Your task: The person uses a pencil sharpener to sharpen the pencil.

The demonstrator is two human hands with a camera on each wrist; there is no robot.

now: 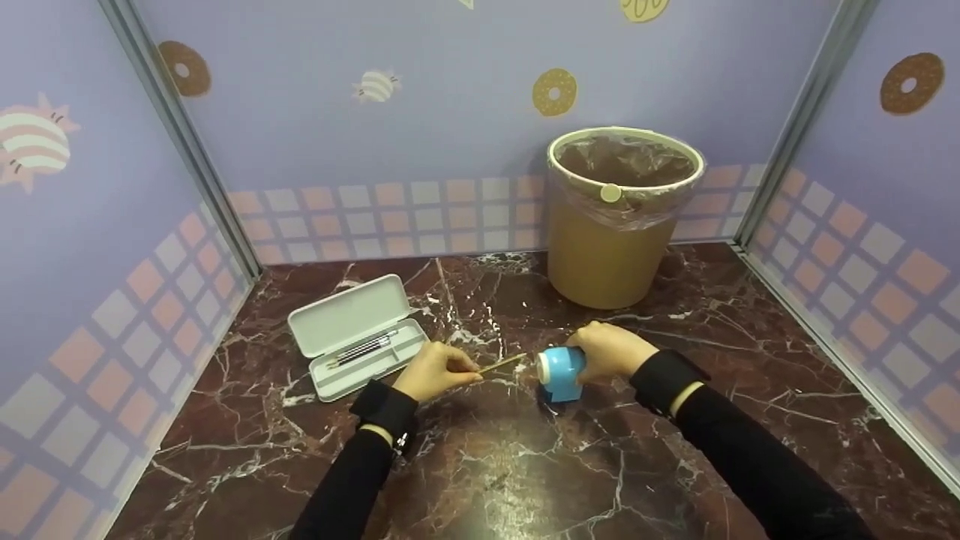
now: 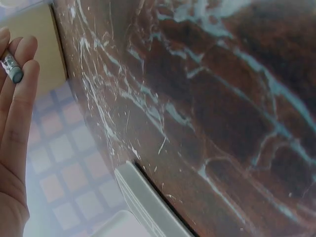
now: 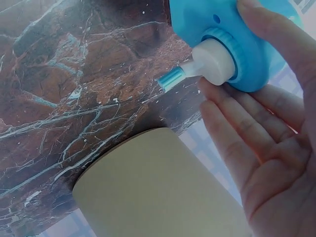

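Note:
My left hand (image 1: 441, 371) pinches a gold pencil (image 1: 501, 364) between thumb and fingertips. Its far end points right, just short of the white front ring of a blue crank pencil sharpener (image 1: 561, 369). The pencil's grey eraser end (image 2: 16, 74) shows between the fingers in the left wrist view. My right hand (image 1: 611, 351) grips the sharpener over the table, thumb on its blue body. In the right wrist view the fingers lie beside its white crank hub (image 3: 213, 61), from which a clear arm with a blue tip sticks out.
An open white pencil case (image 1: 349, 315) with several pencils (image 1: 364, 349) inside lies left of my left hand. A tan bin (image 1: 607, 255) with a clear liner stands behind my right hand. Patterned walls (image 1: 450, 90) enclose the dark marbled table (image 1: 510, 472) on the back and sides.

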